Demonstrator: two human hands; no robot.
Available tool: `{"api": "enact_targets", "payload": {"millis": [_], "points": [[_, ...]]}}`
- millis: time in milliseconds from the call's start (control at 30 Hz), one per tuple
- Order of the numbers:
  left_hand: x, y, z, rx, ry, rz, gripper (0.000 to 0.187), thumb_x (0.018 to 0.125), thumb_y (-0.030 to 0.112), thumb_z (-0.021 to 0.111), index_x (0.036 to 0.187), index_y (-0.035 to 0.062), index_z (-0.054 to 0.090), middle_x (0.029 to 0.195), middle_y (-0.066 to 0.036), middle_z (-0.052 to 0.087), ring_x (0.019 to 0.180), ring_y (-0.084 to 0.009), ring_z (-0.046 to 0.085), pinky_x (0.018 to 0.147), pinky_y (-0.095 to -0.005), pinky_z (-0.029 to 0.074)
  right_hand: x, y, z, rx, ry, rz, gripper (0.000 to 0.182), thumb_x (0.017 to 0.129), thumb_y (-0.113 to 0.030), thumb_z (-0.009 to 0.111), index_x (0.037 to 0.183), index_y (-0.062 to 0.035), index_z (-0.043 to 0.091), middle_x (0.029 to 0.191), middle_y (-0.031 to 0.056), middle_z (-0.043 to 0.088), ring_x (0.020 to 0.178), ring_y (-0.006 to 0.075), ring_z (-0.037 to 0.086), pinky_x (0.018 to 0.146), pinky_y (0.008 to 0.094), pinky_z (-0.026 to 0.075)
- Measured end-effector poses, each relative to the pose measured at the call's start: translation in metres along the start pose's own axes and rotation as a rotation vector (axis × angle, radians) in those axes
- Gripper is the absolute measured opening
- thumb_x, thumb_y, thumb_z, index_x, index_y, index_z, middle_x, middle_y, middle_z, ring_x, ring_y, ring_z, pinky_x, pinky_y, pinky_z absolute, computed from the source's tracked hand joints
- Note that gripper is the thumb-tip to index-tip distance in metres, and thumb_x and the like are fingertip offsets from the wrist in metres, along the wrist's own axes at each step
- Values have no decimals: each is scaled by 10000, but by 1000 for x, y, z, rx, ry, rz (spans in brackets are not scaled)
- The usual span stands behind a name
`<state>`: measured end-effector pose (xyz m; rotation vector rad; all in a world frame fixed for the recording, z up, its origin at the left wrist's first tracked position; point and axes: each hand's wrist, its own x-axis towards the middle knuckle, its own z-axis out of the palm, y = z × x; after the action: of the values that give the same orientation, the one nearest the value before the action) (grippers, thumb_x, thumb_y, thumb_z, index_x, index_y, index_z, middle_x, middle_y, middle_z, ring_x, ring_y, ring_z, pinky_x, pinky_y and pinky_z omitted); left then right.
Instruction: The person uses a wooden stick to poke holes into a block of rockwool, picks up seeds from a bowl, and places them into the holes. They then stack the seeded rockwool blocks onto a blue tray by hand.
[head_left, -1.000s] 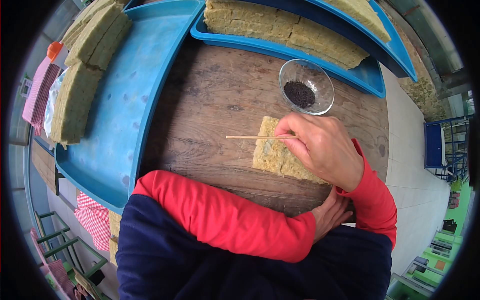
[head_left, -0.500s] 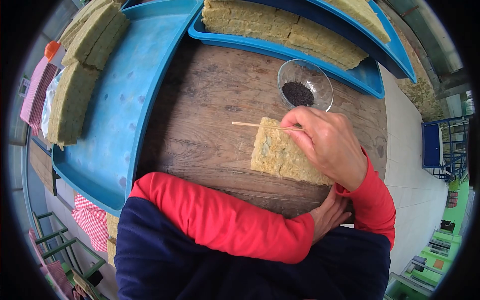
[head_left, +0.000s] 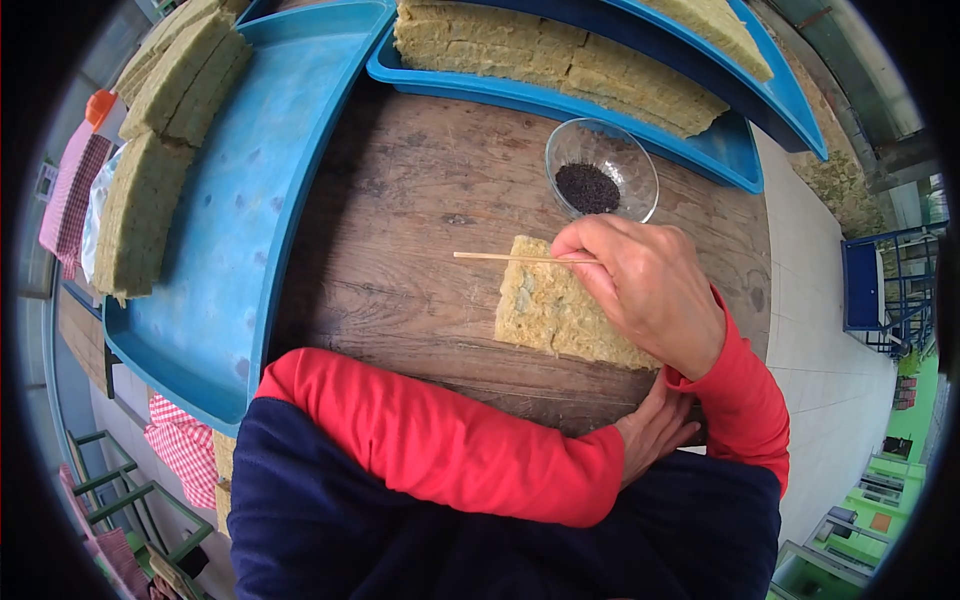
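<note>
My right hand (head_left: 650, 290) pinches a thin wooden stick (head_left: 490, 257) between thumb and forefinger. The stick points left, over the upper part of a yellowish fibrous slab (head_left: 560, 315) lying on the wooden table (head_left: 400, 220). That hand covers the slab's right side. My left hand (head_left: 657, 428) rests with its fingers stretched out by the slab's lower right corner, under the right wrist; part of it is hidden. Just above the right hand stands a clear glass bowl (head_left: 640, 180) with small dark grains (head_left: 587, 188) in it.
A long blue tray (head_left: 235, 200) stands on the left, with fibrous blocks (head_left: 140, 215) along its far left side. Further blue trays (head_left: 740, 150) at the top hold more blocks (head_left: 560, 60). Beyond the table's right edge lies a pale floor (head_left: 820, 330).
The whole view has shifted slightly left. The stick now lies a little more level, with its free tip slightly lower. Both hands keep nearly the same places over the slab and table.
</note>
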<state>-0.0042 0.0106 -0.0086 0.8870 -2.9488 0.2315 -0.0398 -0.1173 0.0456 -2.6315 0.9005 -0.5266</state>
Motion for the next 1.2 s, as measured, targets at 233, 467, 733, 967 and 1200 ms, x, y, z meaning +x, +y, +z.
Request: {"api": "enact_targets", "payload": {"millis": [233, 467, 733, 967, 1200], "points": [[-1, -1, 1, -14, -11, 51, 580, 883, 315, 344, 1414, 129, 205, 1396, -151, 305, 1275, -380, 289, 1041, -597, 188, -6, -5, -22, 43, 13, 95, 73, 794, -115, 602, 811, -47, 579, 698, 110, 608, 620, 298, 590, 533, 371, 447], [0, 0, 2, -29, -22, 62, 606, 879, 337, 350, 1419, 118, 184, 1388, -143, 314, 1279, -369, 285, 1039, -590, 191, -27, 5, -11, 153, 14, 107, 81, 790, -112, 610, 822, -45, 578, 714, 115, 605, 626, 301, 586, 539, 367, 447], [-1, -2, -2, -6, -20, 29, 609, 876, 330, 351, 1420, 113, 181, 1374, -137, 328, 1261, -364, 311, 1042, -580, 186, -28, 7, -3, 147, -12, 85, 77, 805, -109, 585, 852, -49, 573, 744, 110, 609, 652, 305, 588, 562, 380, 452], [-1, -3, -3, 3, -33, 67, 610, 875, 326, 352, 1419, 109, 182, 1369, -139, 333, 1257, -359, 320, 1043, -579, 188, -28, 8, -3, 149, -12, 66, 90, 797, -97, 580, 873, -50, 573, 786, 112, 617, 687, 302, 596, 592, 378, 464], [0, -5, -6, 15, -53, 69, 600, 878, 320, 349, 1418, 113, 188, 1362, -139, 347, 1259, -361, 318, 1044, -586, 182, -26, 6, -5, 168, 7, 109, 87, 805, -118, 584, 847, -41, 590, 761, 113, 618, 672, 299, 598, 578, 371, 462]]}}
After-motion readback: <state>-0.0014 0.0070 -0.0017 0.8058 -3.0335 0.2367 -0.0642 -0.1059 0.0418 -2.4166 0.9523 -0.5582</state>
